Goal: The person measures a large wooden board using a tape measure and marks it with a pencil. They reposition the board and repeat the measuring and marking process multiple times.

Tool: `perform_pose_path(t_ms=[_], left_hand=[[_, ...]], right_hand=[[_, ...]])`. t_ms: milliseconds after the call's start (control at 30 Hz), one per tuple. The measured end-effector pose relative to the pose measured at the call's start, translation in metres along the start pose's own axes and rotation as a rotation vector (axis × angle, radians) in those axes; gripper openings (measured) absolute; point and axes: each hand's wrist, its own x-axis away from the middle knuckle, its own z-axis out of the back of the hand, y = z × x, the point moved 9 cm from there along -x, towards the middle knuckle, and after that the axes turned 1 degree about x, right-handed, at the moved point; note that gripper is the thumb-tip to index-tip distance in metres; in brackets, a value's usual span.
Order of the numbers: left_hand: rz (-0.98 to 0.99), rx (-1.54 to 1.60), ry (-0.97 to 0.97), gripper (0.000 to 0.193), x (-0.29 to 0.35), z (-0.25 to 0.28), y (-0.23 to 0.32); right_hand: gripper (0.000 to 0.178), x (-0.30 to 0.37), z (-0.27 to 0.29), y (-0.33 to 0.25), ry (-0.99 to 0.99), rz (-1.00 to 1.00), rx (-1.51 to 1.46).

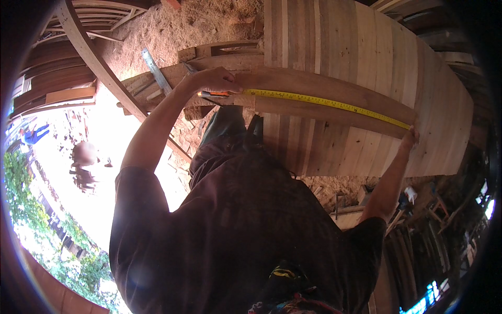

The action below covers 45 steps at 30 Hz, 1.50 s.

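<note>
A yellow tape measure [324, 103] is stretched out along a long brown wooden board [314, 79], which lies across a broad panel of joined wooden strips [361, 36]. My left hand [215, 80] has its fingers curled closed at the left end of the tape, over the board's left part. At the far right end of the board, my right hand [411, 138] pinches the other end of the tape. Just under my left hand is an orange and black object [215, 94]; whether it is the tape's case I cannot tell.
A metal straight strip [156, 70] lies on curved wooden pieces at the left. A long curved timber [86, 49] slants down the left side, near stacked boards [63, 78]. Sawdust [183, 26] covers the ground beyond. Tools and timber crowd the lower right.
</note>
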Motion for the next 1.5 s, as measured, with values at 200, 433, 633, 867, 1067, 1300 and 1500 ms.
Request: perform_pose_path(t_ms=[200,433,633,867,1067,1300,1500], left_hand=[[0.031,-0.008,0.003,0.056,0.008,0.001,0.005],[0.088,-0.002,0.009,0.064,0.007,0.001,0.003],[0.103,-0.027,-0.002,0.07,0.003,0.002,0.002],[0.12,-0.075,0.015,0.077,0.003,0.002,-0.001],[0.137,-0.083,0.004,0.081,-0.001,0.003,-0.002],[0.147,-0.08,0.042,0.082,0.002,0.004,-0.001],[0.129,-0.072,0.02,0.08,-0.001,0.004,0.001]], right_hand=[[0.047,0.012,-0.01,-0.019,-0.162,-0.113,0.116],[0.045,0.011,-0.006,-0.021,-0.058,-0.093,0.097],[0.044,-0.001,-0.009,0.005,-0.039,-0.091,0.017],[0.043,-0.002,-0.015,-0.002,-0.088,-0.056,0.095],[0.043,0.003,-0.007,0.0,-0.035,-0.06,-0.018],[0.043,0.016,-0.004,-0.023,-0.025,-0.092,0.077],[0.044,0.011,0.006,-0.009,-0.008,-0.109,0.072]])
